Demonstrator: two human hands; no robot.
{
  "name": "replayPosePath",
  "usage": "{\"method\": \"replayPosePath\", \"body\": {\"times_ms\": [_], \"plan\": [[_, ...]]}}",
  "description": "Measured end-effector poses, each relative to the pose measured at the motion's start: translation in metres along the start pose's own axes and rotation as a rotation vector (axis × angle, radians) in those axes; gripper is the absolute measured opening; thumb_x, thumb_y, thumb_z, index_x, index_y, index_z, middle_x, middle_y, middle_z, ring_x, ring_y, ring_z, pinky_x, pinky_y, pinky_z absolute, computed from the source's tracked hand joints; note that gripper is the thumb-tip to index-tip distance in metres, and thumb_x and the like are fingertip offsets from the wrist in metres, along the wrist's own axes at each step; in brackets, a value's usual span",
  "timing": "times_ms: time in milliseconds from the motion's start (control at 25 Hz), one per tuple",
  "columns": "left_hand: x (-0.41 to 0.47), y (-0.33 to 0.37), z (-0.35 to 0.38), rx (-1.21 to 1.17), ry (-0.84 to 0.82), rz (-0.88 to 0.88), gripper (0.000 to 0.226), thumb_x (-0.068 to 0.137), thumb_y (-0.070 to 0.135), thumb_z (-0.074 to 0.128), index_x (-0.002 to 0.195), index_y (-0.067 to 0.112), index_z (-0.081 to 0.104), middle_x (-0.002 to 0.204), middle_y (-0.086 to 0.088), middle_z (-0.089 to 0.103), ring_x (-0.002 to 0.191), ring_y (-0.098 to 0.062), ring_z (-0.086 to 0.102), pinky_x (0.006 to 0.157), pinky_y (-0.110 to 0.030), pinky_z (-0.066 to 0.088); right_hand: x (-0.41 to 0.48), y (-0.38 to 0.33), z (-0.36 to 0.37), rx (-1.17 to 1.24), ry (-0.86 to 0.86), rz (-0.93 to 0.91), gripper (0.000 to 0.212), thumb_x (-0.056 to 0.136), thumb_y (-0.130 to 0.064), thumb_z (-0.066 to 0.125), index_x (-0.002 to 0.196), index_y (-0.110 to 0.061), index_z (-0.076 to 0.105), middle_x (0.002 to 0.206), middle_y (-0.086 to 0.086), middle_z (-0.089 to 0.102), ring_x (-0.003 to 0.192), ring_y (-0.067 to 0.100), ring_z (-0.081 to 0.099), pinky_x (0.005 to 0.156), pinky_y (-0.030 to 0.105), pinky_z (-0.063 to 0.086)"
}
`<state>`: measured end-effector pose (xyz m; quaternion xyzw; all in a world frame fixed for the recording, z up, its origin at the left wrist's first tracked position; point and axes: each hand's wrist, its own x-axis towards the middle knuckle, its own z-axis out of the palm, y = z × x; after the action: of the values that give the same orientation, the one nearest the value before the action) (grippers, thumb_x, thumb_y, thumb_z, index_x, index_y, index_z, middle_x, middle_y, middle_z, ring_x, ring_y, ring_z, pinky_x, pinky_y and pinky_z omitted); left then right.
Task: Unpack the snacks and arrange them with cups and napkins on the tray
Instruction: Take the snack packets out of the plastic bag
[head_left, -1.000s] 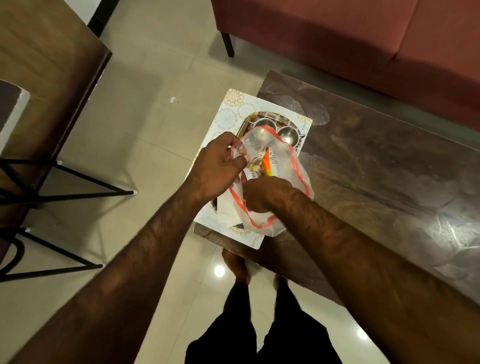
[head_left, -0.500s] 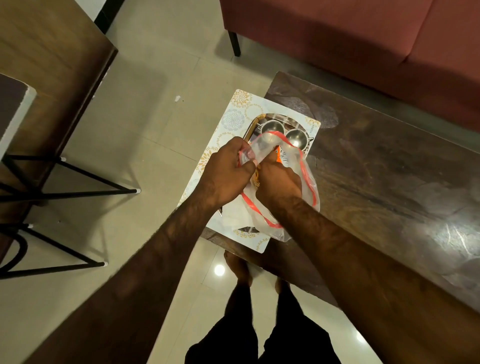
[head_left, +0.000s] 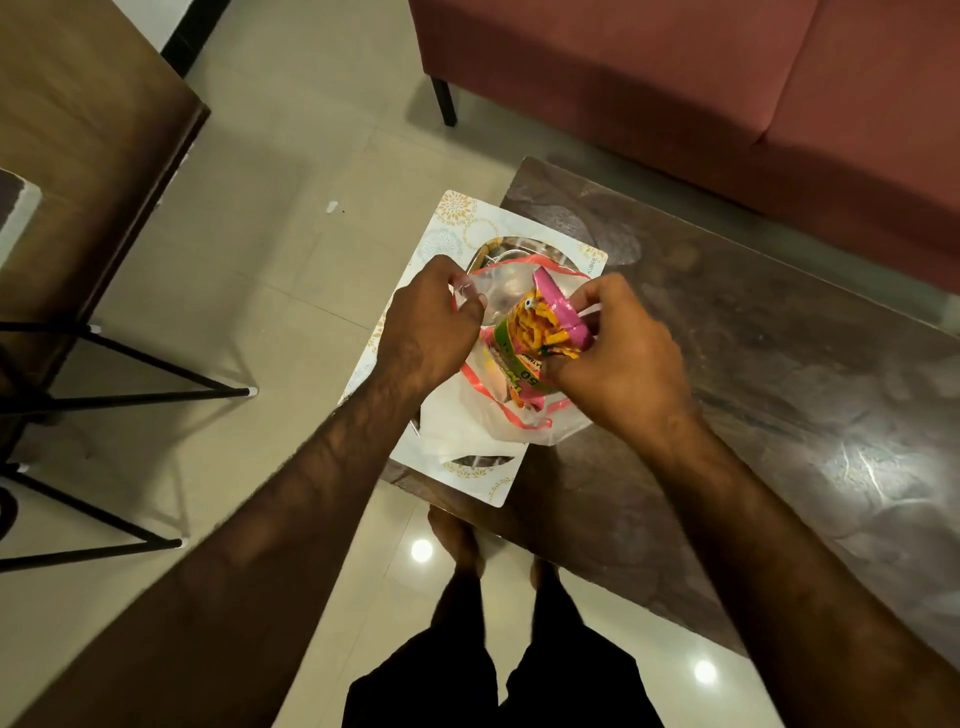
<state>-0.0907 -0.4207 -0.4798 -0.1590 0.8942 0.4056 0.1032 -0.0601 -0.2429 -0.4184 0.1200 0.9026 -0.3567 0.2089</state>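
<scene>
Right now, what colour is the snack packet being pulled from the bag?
The snack packet is mostly pink with orange and a green band, seen in the head view.

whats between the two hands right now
In the head view, the pink and yellow snack packet sits between the left hand and right hand, half out of the clear plastic bag.

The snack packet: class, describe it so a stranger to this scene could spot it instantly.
Start at the dark wooden table before the red sofa, then find the clear plastic bag at its near-left corner. The snack packet, pinched by the right hand, pokes from that bag. It alone is bright pink and yellow.
</scene>
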Motion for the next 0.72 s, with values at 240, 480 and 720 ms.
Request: {"method": "replayPosePath", "body": {"times_ms": [240, 480, 720], "plan": [[-0.004, 0.013, 0.008, 0.032, -0.020, -0.019, 0.019, 0.093, 0.034, 0.064, 0.106, 0.024, 0.056, 0.088, 0.003, 0.061, 0.076, -0.026, 0.073, 0.070, -0.048, 0.064, -0.002, 0.023, -0.032, 0.806, -0.115, 0.052, 0.036, 0.082, 0.010, 0.074, 0.104, -0.018, 0.079, 0.098, 0.004, 0.080, 0.097, 0.018, 0.077, 0.080, 0.032, 0.063], [-0.009, 0.019, 0.013, 0.101, 0.045, -0.061, 0.017, 0.089, 0.037, 0.064, 0.099, 0.024, 0.057, 0.087, -0.001, 0.065, 0.068, -0.030, 0.072, 0.067, -0.048, 0.064, -0.001, 0.029, -0.053, 1.071, -0.030, 0.218, 0.018, 0.068, -0.013, 0.063, 0.086, -0.016, 0.062, 0.071, 0.000, 0.055, 0.070, 0.019, 0.056, 0.072, 0.034, 0.052], [-0.001, 0.014, -0.002, 0.150, 0.129, -0.216, 0.013, 0.088, 0.035, 0.064, 0.095, 0.027, 0.058, 0.088, -0.003, 0.070, 0.062, -0.029, 0.074, 0.062, -0.048, 0.065, 0.004, 0.072, -0.077, 1.266, 0.087, 0.382, 0.019, 0.092, -0.012, 0.053, 0.111, -0.013, 0.055, 0.100, 0.017, 0.057, 0.094, 0.035, 0.062, 0.101, 0.070, 0.053]]}}
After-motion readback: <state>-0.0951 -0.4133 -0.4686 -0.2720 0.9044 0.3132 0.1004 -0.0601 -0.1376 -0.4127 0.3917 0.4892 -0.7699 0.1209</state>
